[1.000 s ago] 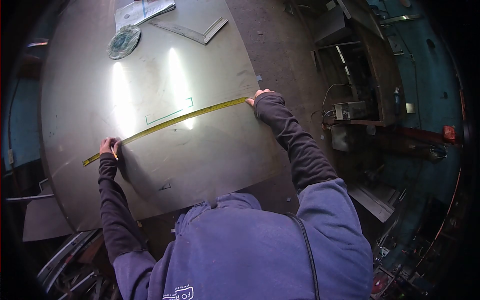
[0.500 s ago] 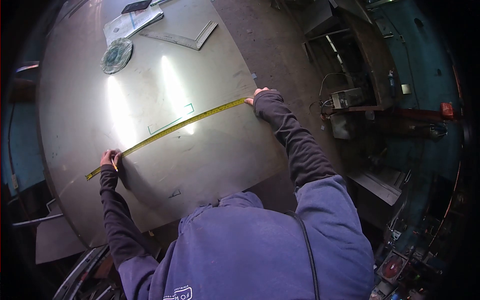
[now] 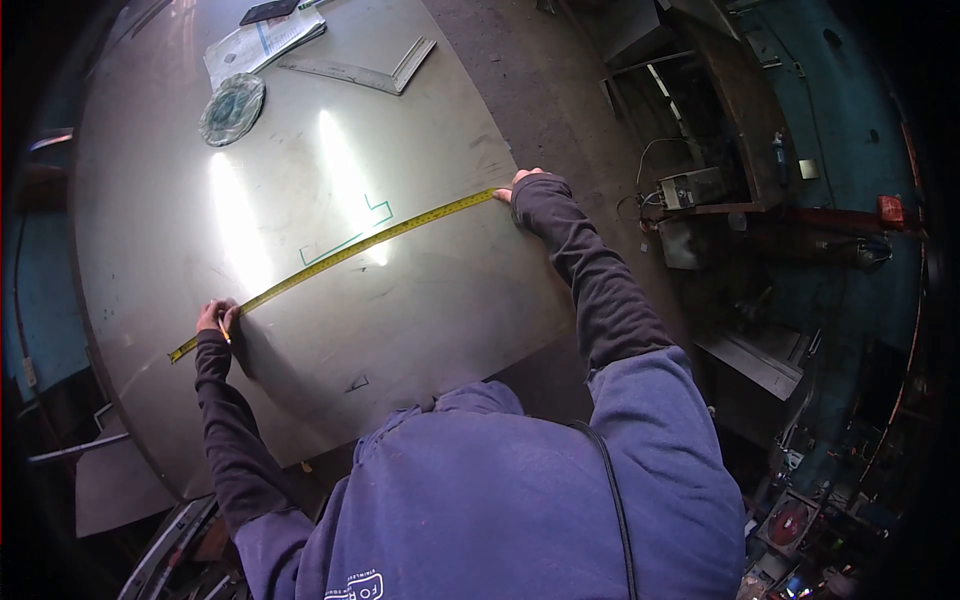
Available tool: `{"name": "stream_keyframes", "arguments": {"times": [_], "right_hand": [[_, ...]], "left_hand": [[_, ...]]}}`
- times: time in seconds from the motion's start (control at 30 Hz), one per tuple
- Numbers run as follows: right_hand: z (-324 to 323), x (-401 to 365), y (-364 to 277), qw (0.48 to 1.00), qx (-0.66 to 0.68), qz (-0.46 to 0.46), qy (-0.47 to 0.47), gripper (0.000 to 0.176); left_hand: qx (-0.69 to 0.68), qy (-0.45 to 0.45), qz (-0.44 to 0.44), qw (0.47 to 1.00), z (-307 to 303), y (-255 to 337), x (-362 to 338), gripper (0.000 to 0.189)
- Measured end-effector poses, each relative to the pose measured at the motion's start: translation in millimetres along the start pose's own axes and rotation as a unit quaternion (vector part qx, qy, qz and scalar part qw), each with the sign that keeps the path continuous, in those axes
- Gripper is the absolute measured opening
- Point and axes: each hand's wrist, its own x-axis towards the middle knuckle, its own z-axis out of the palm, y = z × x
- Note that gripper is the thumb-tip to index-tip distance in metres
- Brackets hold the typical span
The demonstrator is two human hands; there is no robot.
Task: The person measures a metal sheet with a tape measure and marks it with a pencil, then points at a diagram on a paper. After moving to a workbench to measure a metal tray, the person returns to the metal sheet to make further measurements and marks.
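A yellow tape measure blade (image 3: 385, 234) stretches diagonally across a large grey metal sheet (image 3: 440, 290). My left hand (image 3: 217, 317) is closed on the blade near its lower left end, with a pencil (image 3: 225, 332) between the fingers. Past that hand, a short length of blade runs on to the left. At the sheet's right edge, my right hand (image 3: 520, 184) holds the other end of the blade; the rest of the tape there is hidden by the hand. Just above the blade, a green line drawing (image 3: 335, 247) is marked on the metal.
Farther up the sheet lie a metal square (image 3: 375, 78), a round plastic-wrapped roll (image 3: 233, 108), papers (image 3: 262, 48) and a dark phone (image 3: 268, 11). A small dark mark (image 3: 357, 384) is near my body. A bench with a metal box (image 3: 692, 188) stands at right.
The view has shifted slightly. Both hands keep their hold on the tape blade, which stays stretched across the sheet. A little more of the green drawing shows.
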Motion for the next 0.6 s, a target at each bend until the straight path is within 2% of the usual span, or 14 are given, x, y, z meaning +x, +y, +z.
{"name": "stream_keyframes", "arguments": {"times": [0.33,0.4,0.6], "right_hand": [[4.9,6.3,2.4,1.000,-0.008,0.003,0.022,0.057],[4.9,11.8,2.3,0.999,-0.012,0.027,-0.017,0.055],[8.0,18.0,7.2,1.000,-0.013,0.013,-0.010,0.056]], "left_hand": [[-0.012,0.000,-0.008,1.000,3.0,7.6,-1.1,0.023],[-0.019,0.005,-0.008,1.000,3.5,9.8,-1.9,0.023],[-0.006,0.015,-0.003,1.000,-0.2,19.8,-2.2,0.024]]}}
